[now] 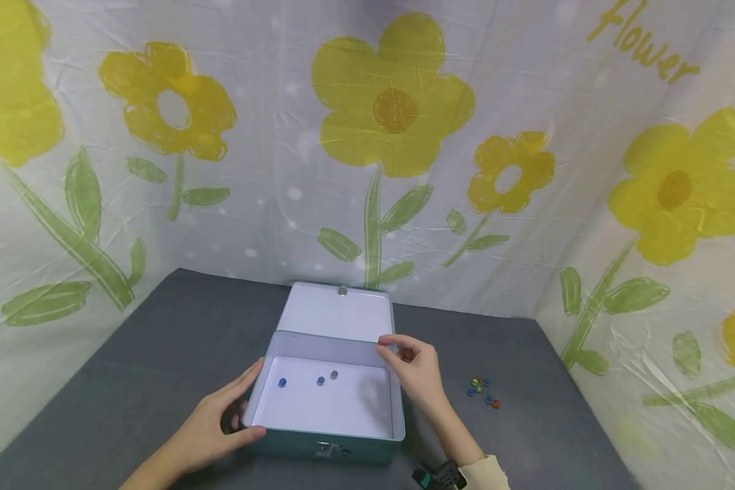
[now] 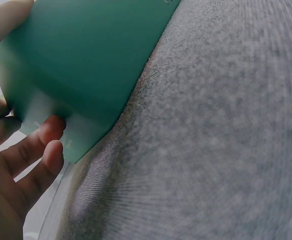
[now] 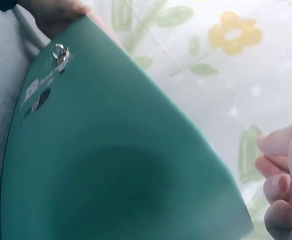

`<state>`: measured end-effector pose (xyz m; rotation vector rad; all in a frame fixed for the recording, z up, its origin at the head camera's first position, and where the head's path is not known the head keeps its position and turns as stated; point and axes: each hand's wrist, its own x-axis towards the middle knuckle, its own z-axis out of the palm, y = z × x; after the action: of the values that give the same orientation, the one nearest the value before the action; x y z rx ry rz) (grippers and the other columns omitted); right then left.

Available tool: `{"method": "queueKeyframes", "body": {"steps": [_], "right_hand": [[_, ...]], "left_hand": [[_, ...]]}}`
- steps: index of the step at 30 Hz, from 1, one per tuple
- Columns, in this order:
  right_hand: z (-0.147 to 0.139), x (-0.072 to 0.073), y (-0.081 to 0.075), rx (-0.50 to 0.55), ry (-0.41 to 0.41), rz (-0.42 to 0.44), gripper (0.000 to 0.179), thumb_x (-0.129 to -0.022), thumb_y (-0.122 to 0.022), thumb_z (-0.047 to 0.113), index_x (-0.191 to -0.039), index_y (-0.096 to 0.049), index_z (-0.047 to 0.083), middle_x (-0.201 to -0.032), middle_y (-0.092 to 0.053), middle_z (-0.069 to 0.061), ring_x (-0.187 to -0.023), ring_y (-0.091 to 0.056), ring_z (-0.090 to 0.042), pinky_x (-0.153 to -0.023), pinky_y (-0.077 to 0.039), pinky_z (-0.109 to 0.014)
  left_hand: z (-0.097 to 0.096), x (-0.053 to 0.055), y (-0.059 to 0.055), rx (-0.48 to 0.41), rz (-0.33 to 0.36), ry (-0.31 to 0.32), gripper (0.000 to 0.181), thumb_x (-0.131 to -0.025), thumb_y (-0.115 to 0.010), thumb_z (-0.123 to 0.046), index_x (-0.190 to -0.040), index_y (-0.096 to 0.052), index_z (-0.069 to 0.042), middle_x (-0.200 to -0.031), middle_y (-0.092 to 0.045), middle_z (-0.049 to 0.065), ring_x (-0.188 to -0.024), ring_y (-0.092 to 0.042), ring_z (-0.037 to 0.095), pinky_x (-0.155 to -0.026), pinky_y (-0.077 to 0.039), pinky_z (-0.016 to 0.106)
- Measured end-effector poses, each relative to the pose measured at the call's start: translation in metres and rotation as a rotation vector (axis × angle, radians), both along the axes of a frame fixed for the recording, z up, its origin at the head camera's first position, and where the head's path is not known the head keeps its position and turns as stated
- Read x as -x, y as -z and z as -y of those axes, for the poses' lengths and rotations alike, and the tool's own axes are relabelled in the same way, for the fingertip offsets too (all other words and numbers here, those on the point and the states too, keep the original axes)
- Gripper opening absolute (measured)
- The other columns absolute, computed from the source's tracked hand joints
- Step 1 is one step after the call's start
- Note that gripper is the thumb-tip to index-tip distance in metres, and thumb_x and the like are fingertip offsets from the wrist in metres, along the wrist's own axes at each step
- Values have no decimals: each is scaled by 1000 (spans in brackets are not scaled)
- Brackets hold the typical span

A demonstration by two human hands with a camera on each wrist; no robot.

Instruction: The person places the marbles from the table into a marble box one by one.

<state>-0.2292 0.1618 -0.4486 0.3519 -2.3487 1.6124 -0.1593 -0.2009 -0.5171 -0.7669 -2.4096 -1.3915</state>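
Note:
A green tin box (image 1: 324,446) with a white inside stands with its lid (image 1: 337,313) folded back. On its floor lie a blue glass bead (image 1: 282,382), a second blue bead (image 1: 321,381) and a greyish one (image 1: 333,375). My left hand (image 1: 211,415) holds the box's front left corner, thumb at the front rim and fingers along the left wall; some fingertips (image 2: 53,127) touch that wall. Above the box's right back corner, my right hand (image 1: 418,367) pinches a small red bead (image 1: 382,342) between thumb and index finger. In the right wrist view these fingers mostly hide it.
Right of the box, several blue, red and green beads (image 1: 479,386) lie loose on the dark grey cloth (image 1: 527,442). A flower-printed curtain (image 1: 269,204) hangs behind and at both sides. A dark band with a buckle (image 1: 444,475) is at the right wrist.

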Motion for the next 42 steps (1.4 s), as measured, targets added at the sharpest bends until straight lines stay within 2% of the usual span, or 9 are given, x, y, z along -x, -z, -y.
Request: {"method": "queueKeyframes", "body": {"steps": [5, 11, 16, 20, 27, 30, 33, 36, 42], "right_hand": [[-17, 0, 7, 6, 43, -19, 10, -93, -83, 9, -103, -84, 8, -75, -70, -10, -55, -39, -3, -51, -31, -19], [-37, -2, 14, 4, 93, -28, 11, -92, -82, 8, -103, -83, 5, -79, -72, -10, -56, -40, -5, -51, -32, -21], [-53, -3, 20, -3, 128, -18, 11, -93, -82, 6, -103, -83, 5, -88, -76, -11, -55, -40, -4, -50, -32, -20], [-68, -5, 24, -17, 164, 5, 11, -93, -81, 6, -104, -82, 3, -84, -73, -11, -53, -39, -3, -49, -31, -20], [-97, -12, 34, -143, 245, -23, 14, -91, -83, 6, -105, -82, 4, -59, -57, -3, -45, -32, 0, -44, -26, -18], [-108, -15, 37, -203, 282, -61, 15, -91, -84, 6, -105, -82, 5, -56, -56, 1, -43, -28, 4, -43, -24, -17], [-119, -16, 40, -245, 318, -73, 16, -91, -84, 7, -106, -82, 6, -54, -56, 1, -41, -27, 4, -42, -23, -17], [-129, -18, 43, -264, 361, -48, 17, -91, -84, 8, -107, -82, 6, -57, -61, -2, -42, -32, 1, -42, -26, -19], [-147, -21, 44, -306, 435, -32, 18, -90, -85, 8, -108, -82, 6, -62, -69, -5, -45, -44, -4, -44, -33, -22]], "left_hand": [[1, 1, 0, 9, 0, -5, 98, -82, -92, -21, -165, -40, -12, -161, -49, 10, -71, -51, 3, -60, -46, 23], [1, 1, 0, 17, 22, -9, 98, -83, -92, -22, -165, -39, -13, -161, -48, 14, -72, -51, 2, -61, -46, 23], [1, 2, 0, 26, 10, -12, 97, -83, -92, -23, -164, -40, -12, -160, -50, 11, -72, -51, 2, -60, -45, 23], [0, 3, 0, 31, -2, -10, 97, -83, -92, -24, -164, -40, -11, -161, -50, 10, -71, -51, 2, -60, -46, 22], [-1, 2, 2, 15, 16, 4, 97, -83, -92, -23, -164, -40, -12, -160, -48, 20, -71, -51, 3, -60, -46, 23], [-1, 3, 2, 14, 3, 2, 98, -82, -92, -22, -164, -40, -11, -161, -48, 16, -71, -51, 3, -60, -46, 23], [0, 3, 2, 16, -17, -3, 98, -82, -93, -22, -164, -41, -11, -162, -48, 3, -71, -51, 4, -60, -46, 23], [0, 4, 1, 20, -24, -6, 99, -82, -93, -23, -164, -40, -12, -162, -47, -8, -71, -51, 3, -61, -46, 22], [0, 1, 1, 20, -6, -14, 99, -82, -92, -23, -165, -39, -13, -158, -49, -10, -71, -51, 2, -61, -46, 22]]}}
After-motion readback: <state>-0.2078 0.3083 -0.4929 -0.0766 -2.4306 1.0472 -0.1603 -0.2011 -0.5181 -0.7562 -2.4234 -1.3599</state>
